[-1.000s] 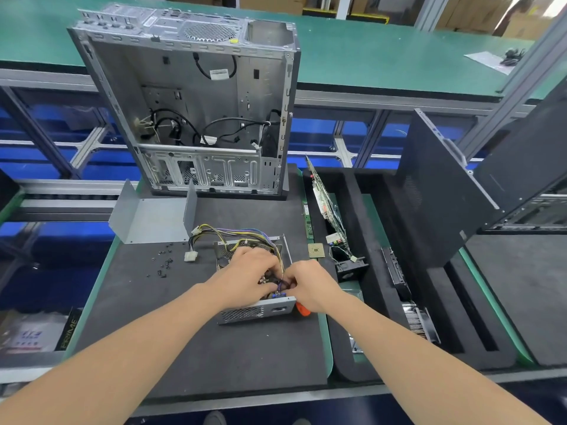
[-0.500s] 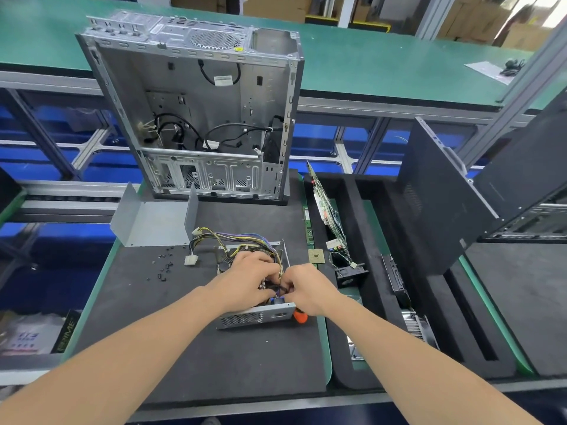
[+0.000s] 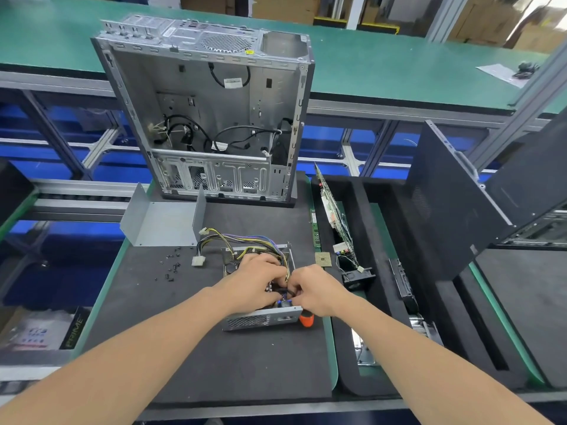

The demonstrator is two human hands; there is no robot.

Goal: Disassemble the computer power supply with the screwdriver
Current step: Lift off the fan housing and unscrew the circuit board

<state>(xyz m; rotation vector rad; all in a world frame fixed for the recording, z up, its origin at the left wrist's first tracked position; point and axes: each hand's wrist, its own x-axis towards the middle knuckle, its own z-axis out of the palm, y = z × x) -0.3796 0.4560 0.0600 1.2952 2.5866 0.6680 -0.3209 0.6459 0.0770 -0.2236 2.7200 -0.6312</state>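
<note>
The open power supply [image 3: 260, 321] lies on the black foam mat [image 3: 214, 363], its perforated front wall facing me. Its coloured wire bundle [image 3: 245, 240] loops out to the back left. My left hand [image 3: 254, 280] lies over the inside of the unit, fingers curled down onto the wires. My right hand [image 3: 316, 289] meets it from the right and pinches a black cable at the unit's front right corner. The orange screwdriver handle [image 3: 306, 320] pokes out under my right palm; whether the hand holds it is hidden.
The removed grey cover [image 3: 159, 222] and several loose black screws [image 3: 171, 266] lie to the left. The empty computer case [image 3: 214, 102] stands behind. To the right are a CPU chip [image 3: 323, 259], a motherboard [image 3: 333, 210] on edge, a fan [image 3: 357, 276] and a dark side panel [image 3: 445, 204].
Both hands have stayed together over the power supply; the fingers shifted slightly on the cables. The view has tilted down a little.
</note>
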